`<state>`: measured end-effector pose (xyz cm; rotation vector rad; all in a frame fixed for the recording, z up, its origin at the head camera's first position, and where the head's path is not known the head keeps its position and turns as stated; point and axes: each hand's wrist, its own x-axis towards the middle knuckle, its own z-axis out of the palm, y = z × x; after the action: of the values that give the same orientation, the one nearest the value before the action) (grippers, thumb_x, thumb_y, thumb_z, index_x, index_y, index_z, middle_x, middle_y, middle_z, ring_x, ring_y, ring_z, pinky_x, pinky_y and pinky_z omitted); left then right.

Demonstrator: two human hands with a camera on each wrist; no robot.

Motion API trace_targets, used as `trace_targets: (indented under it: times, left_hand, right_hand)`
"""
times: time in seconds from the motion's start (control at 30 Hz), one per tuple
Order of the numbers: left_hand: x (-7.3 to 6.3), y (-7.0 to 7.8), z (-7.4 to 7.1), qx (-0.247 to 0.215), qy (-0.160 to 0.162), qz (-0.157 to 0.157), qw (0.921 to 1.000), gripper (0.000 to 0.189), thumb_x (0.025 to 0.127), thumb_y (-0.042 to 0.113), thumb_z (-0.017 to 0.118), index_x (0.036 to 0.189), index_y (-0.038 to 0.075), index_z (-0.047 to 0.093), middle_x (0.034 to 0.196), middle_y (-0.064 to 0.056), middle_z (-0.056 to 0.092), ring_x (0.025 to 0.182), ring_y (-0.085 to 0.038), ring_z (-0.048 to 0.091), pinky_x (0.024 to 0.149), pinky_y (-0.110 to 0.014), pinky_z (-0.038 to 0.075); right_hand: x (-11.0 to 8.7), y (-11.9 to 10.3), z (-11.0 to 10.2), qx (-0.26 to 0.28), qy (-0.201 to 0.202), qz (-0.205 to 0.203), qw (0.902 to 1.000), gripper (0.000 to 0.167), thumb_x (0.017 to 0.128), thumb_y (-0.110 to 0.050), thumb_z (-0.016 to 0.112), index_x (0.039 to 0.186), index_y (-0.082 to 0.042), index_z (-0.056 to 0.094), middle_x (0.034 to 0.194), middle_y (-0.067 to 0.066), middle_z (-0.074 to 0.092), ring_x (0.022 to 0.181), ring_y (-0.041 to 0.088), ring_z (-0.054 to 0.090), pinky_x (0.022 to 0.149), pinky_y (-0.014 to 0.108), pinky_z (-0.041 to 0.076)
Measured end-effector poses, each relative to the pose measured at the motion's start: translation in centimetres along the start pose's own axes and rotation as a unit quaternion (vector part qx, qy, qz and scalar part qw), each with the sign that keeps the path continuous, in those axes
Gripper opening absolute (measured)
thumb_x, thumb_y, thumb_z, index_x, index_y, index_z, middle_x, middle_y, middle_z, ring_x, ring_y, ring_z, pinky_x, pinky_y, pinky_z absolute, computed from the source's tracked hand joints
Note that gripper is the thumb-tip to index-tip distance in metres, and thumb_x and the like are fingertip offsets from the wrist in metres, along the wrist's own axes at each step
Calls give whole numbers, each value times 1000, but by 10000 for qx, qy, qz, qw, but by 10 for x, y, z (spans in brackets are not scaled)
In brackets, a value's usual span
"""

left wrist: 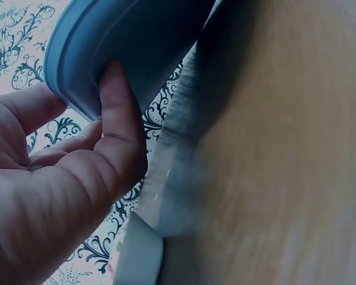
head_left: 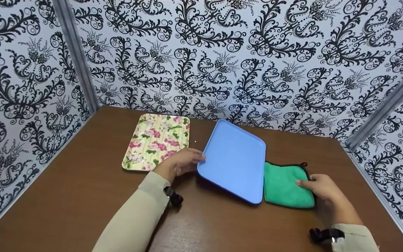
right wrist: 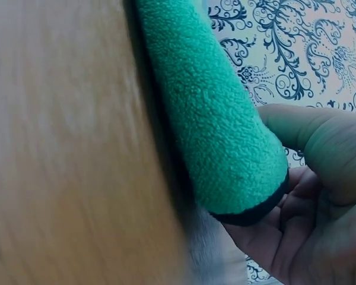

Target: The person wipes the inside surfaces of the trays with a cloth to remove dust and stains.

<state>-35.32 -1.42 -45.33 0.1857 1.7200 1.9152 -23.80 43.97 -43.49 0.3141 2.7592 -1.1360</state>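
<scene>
A blue rectangular tray is tilted, its left side raised off the brown table. My left hand pinches the tray's left rim, thumb on the upper face; in the left wrist view fingers curl under the blue tray. To the right lies a folded green cloth with a black edge and a small loop. My right hand grips the cloth's right edge, thumb on top and fingers beneath. The fluffy green cloth bulges close over the table in the right wrist view. The tray's right edge meets the cloth's left side.
A flowered tray with pink blossoms lies at the back left of the brown table. Patterned black-and-white walls enclose the table at the back and both sides. A tiny white speck sits between the trays.
</scene>
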Motion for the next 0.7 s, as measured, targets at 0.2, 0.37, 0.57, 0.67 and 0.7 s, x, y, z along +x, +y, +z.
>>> trace_targets:
  times: [0.2, 0.37, 0.57, 0.67, 0.7]
  left_hand:
    - [-2, -2, 1, -70, -64, 48, 9999, 19, 102, 5, 59, 119, -3, 59, 94, -2, 66, 88, -10, 64, 82, -27, 57]
    - [-4, -4, 2, -138, -99, 155, 9997, 3, 102, 4, 58, 102, 3, 61, 85, 1, 60, 84, -10, 62, 81, -26, 56]
    - [-7, -4, 4, -164, 76, 177, 9997, 2, 101, 4, 60, 100, 5, 60, 86, 0, 59, 83, -11, 60, 79, -26, 56]
    - [-8, -4, 4, -119, 181, 175, 9996, 9, 102, 5, 61, 109, 1, 60, 91, -1, 60, 85, -11, 60, 79, -26, 55]
    - [-8, -4, 5, -121, 208, 164, 9996, 13, 102, 5, 61, 114, 0, 59, 92, -2, 60, 86, -11, 60, 80, -26, 55]
  right_hand:
    - [1, 3, -3, 443, -103, 154, 9988, 47, 99, -44, 70, 112, 1, 63, 98, 1, 62, 92, 19, 54, 77, 31, 48]
    - [6, 10, -4, 1443, -305, 195, 9889, 39, 102, -35, 67, 119, 0, 62, 94, -5, 65, 87, 11, 61, 76, 27, 54]
    - [11, 15, -3, 2887, -650, 244, 9549, 40, 104, -22, 64, 134, 2, 55, 92, -6, 72, 80, 9, 69, 75, 27, 60]
    - [9, 13, -3, 2968, -668, 189, 9524, 52, 104, -23, 63, 143, 7, 46, 94, -7, 73, 81, 8, 70, 75, 25, 61]
    - [9, 13, -4, 2954, -688, 167, 9527, 50, 105, -25, 62, 142, 5, 49, 95, -8, 73, 81, 7, 70, 74, 24, 60]
